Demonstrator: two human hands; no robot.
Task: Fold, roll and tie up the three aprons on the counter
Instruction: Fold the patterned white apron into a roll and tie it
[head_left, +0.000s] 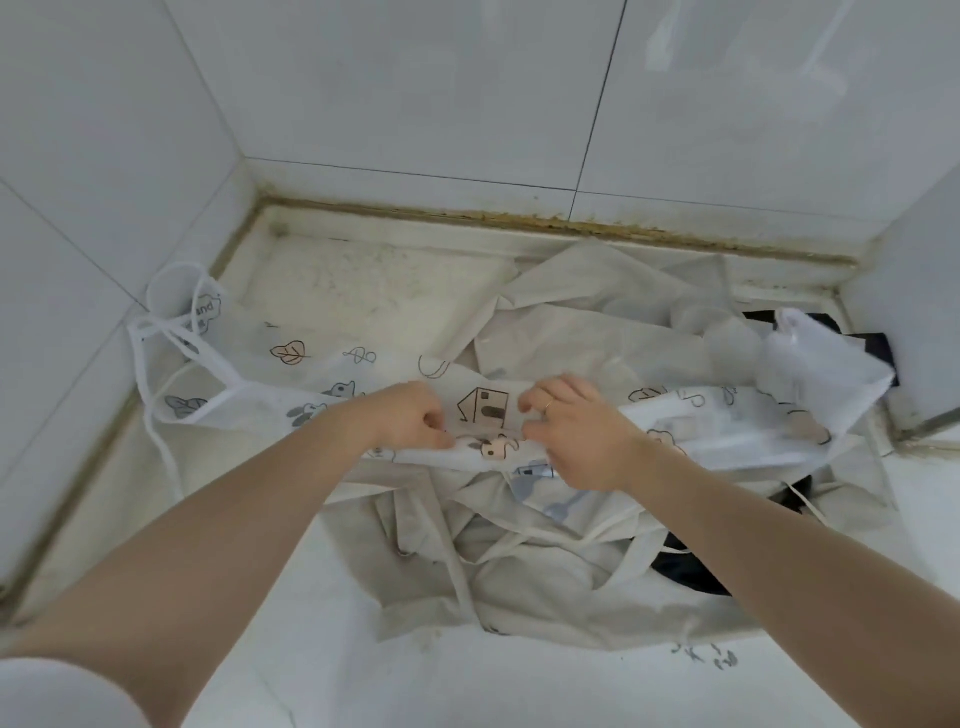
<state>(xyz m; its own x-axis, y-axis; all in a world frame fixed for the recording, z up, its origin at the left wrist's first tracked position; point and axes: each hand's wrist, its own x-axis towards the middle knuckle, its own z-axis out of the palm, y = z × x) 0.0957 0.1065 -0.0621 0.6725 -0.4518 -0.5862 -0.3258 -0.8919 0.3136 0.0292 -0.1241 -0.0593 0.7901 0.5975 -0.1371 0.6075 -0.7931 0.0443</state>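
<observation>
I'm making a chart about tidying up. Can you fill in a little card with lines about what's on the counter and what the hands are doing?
Place: white counter in a tiled corner
Top apron: see-through printed apron with leaves and a house, spread left to right
Under it: beige apron, crumpled
Third item: dark fabric peeking out on the right, mostly hidden
Left hand: pinches the printed apron's near edge
Right hand: grips the same edge, wears a ring
Progress: nothing rolled or tied yet
</observation>
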